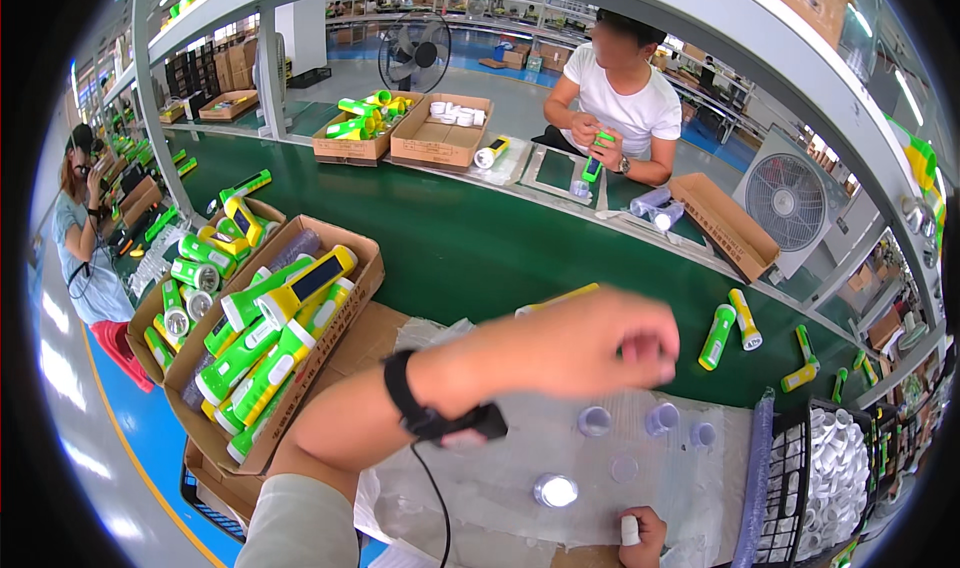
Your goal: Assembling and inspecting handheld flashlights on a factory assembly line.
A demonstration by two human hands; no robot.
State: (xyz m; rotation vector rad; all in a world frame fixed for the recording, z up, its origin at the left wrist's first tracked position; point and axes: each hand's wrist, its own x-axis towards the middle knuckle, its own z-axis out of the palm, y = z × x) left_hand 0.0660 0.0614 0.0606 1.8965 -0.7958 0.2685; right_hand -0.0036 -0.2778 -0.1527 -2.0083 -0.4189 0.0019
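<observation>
I see the right hand (650, 538) closed on a small white cap (629, 530), long axis near upright, right of the glowing lamp head (555, 490) and nearer the wearer. The left hand (625, 343), blurred and half curled, hangs beyond that lamp head, farther from it than the right; I can't tell whether it holds anything. Past the lamp head stand clear cups (594, 421); right of it, a black basket (785, 488).

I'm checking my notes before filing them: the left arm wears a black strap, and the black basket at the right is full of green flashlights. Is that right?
Not quite: the contents are wrong. The head view shows the black basket at the right full of small white pieces. The left arm does wear a black strap.
</observation>
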